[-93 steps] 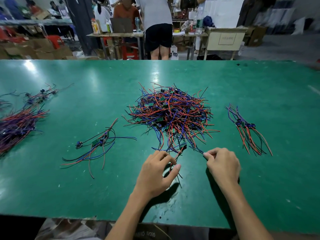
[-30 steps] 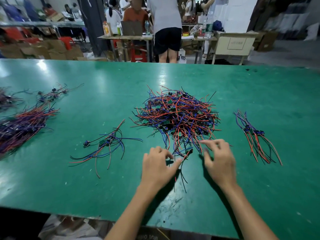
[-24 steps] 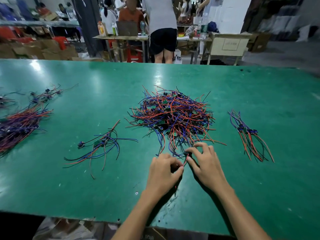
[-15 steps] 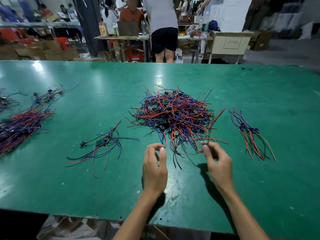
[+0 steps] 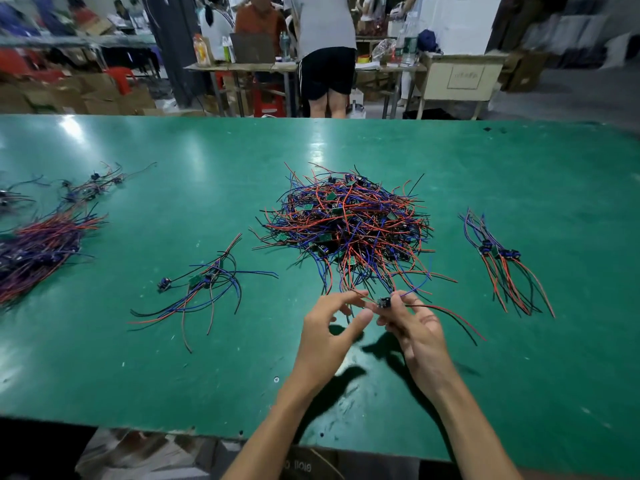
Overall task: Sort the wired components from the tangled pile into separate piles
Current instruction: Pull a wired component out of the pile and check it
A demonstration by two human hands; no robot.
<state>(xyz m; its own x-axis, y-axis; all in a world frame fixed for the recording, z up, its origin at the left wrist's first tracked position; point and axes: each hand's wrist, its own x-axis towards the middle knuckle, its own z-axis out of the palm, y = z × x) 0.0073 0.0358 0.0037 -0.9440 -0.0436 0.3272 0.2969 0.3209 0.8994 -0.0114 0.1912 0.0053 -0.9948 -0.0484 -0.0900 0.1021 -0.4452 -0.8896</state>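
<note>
A tangled pile (image 5: 346, 226) of red, blue and black wired components lies mid-table. Just in front of it, above the table, my right hand (image 5: 415, 327) pinches a small wired component (image 5: 383, 302) by its dark body; its red and black leads trail to the right. My left hand (image 5: 329, 327) is beside it, thumb and fingers curled toward the component's left-hand wires; whether they grip them is unclear. Sorted piles lie apart: a small pile (image 5: 201, 285) to the left, another small pile (image 5: 502, 261) to the right, and a large bundle (image 5: 38, 247) at the far left.
The green table (image 5: 519, 375) spreads wide, its near edge just below my forearms. A further loose group of wired parts (image 5: 90, 185) lies at the back left. Beyond the far edge a person (image 5: 327, 53) stands at other work tables with bottles and boxes.
Both hands have lifted from the pile's front edge and drawn together. The right hand now holds one component pulled free, its leads trailing right; the left hand has moved in beside it.
</note>
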